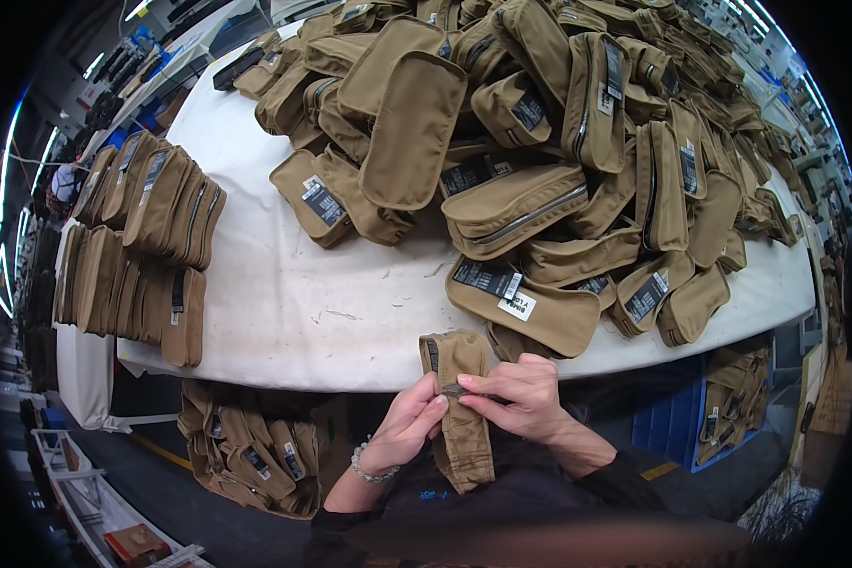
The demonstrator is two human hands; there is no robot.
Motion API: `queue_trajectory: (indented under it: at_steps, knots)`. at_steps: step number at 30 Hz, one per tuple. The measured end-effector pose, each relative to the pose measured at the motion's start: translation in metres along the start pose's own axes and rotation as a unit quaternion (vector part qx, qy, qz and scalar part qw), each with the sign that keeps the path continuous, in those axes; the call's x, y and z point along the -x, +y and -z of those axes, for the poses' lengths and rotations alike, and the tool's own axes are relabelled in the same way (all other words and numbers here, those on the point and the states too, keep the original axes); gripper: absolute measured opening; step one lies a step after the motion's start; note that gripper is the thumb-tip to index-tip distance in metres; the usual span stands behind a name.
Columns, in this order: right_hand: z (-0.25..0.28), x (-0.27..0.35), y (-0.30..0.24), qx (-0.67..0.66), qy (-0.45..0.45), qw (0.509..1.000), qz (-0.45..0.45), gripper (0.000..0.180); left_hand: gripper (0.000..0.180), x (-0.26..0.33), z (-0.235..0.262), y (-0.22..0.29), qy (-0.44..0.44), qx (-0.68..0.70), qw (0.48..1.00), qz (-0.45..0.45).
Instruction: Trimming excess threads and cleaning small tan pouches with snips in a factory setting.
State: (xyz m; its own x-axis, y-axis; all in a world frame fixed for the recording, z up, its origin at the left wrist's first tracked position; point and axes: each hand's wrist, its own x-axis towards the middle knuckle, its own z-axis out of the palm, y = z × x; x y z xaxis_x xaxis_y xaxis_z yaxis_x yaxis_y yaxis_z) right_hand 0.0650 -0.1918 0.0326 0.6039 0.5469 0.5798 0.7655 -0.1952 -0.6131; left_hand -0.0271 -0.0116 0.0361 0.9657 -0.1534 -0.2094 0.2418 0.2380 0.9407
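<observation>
**Tan pouch pinched at its zipper, over the desk's front edge**

Low in the middle of the frame, both hands hold a long, tan fabric zip pouch [464, 417] on edge. Its long axis runs nearly top to bottom in the picture: the upper end points toward the white cloth-covered desk [284, 303] and overlaps its near rim, while the lower end hangs toward the person's lap. The zipper side faces up at the camera.

The left hand [405, 426] has its fingers closed on the pouch's left flank, and the right hand [521, 398] has its fingers pinched on the small dark zipper pull near the upper third.

The risks, as I judge them: most of the pouch hangs free past the desk's edge, so a loosened pinch could let it slide down to the floor. A pull at an angle to the zipper line could snag fabric in the teeth. The big heap of matching tan pouches [559, 151], in the upper right of the frame, has pieces lying at the desk's rim just beside the right hand, and a nudge could tip one off. The neat upright rows of tan pouches [151, 246] at the left are well apart.
</observation>
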Motion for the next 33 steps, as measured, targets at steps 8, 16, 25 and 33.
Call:
queue_trajectory:
  at_steps: [8, 16, 25, 33]
  knots:
    - [0.000, 0.004, 0.005, -0.111, -0.003, 0.994, -0.025, 0.020, 0.015, 0.000, 0.000, 0.001, 0.003, 0.002, 1.000, 0.005]
    - [0.007, 0.001, -0.004, -0.120, 0.009, 0.987, -0.105, 0.029, 0.020, -0.004, 0.000, -0.017, 0.067, 0.007, 0.995, -0.073]
    - [0.010, -0.012, -0.002, 0.061, 0.031, 0.998, 0.015, 0.030, 0.027, 0.000, 0.004, -0.019, 0.074, -0.005, 0.996, -0.043]
    - [0.009, -0.011, 0.003, 0.006, 0.004, 1.000, -0.011, 0.027, 0.031, 0.003, 0.003, -0.013, 0.005, 0.048, 0.997, -0.058]
